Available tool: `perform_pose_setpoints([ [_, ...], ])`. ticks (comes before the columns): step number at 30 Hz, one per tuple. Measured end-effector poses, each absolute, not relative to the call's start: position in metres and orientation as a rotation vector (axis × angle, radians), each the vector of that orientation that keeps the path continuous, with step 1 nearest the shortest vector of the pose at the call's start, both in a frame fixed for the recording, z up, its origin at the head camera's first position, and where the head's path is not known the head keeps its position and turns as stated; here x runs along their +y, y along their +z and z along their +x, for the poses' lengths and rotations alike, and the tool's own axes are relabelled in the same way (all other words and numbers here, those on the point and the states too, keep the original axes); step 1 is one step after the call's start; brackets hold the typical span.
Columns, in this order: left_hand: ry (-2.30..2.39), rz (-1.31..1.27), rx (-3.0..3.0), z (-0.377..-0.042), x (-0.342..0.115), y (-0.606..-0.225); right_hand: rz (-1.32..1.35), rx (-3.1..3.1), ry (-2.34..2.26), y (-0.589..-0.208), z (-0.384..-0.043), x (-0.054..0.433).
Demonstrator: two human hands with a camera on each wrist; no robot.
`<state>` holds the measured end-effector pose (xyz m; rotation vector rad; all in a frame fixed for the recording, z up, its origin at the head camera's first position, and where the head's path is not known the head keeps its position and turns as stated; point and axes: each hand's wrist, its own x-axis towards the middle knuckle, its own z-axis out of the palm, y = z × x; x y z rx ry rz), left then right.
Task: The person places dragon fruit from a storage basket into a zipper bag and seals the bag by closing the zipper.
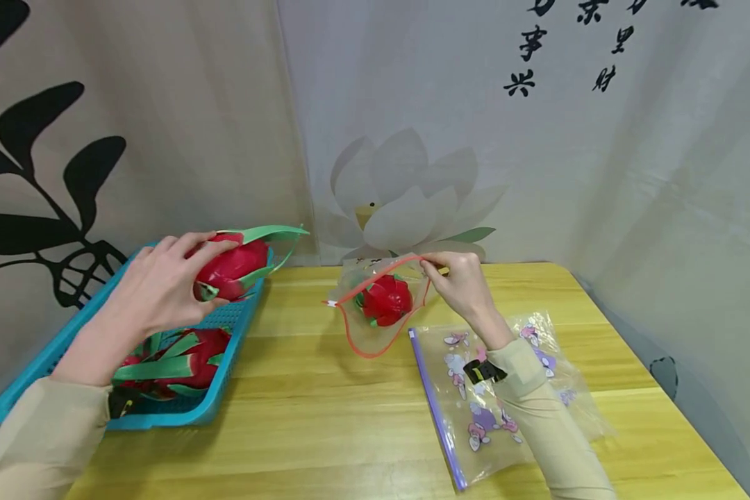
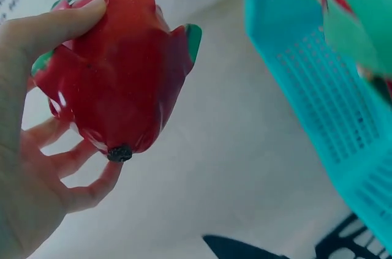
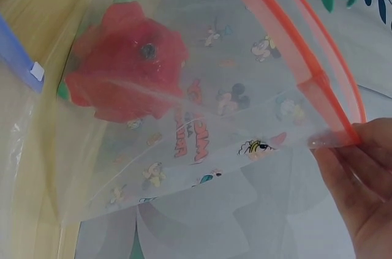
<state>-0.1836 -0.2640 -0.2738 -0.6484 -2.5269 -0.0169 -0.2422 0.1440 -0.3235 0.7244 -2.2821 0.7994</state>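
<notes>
My left hand (image 1: 162,285) grips a red dragon fruit (image 1: 237,267) with green leaf tips, held above the blue basket (image 1: 225,385). Thumb and fingers wrap the fruit (image 2: 125,69) in the left wrist view, its dark end facing down. With thumb and fingers my right hand (image 1: 459,281) pinches the red-edged rim of a clear zip bag (image 1: 375,342), whose mouth gapes toward me. Inside that bag lies another dragon fruit (image 1: 386,300). The right wrist view shows the bagged fruit (image 3: 131,66) through printed plastic, and the fingers (image 3: 349,179) at the rim's corner.
More dragon fruits (image 1: 187,361) lie in the basket on the table's left. A flat clear bag (image 1: 506,430) with a purple zip and cartoon prints lies under my right forearm on the wooden table (image 1: 312,430). A printed curtain (image 1: 412,104) hangs behind.
</notes>
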Motion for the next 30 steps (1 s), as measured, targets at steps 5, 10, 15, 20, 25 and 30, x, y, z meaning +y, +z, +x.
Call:
perform_pose_setpoints([
  [5,-0.008,-0.728,-2.427,-0.168,-0.245,-0.283,0.729,-2.28,0.798,-0.325,-0.242,0.143],
  [10,0.011,-0.772,-2.389,-0.155,-0.227,-0.291,0.731,-2.278,0.8,-0.326,-0.242,0.142],
  [15,0.002,-0.805,-2.348,-0.146,-0.21,-0.3,0.728,-2.281,0.806,-0.326,-0.242,0.142],
  [20,-0.022,-0.831,-2.324,-0.14,-0.194,-0.309,0.729,-2.282,0.803,-0.326,-0.242,0.141],
  [25,-0.052,-0.878,-2.272,-0.139,-0.181,-0.318,0.733,-2.276,0.807,-0.325,-0.242,0.141],
  [30,-0.056,-0.898,-2.217,-0.141,-0.169,-0.329,0.73,-2.274,0.812,-0.323,-0.242,0.14],
])
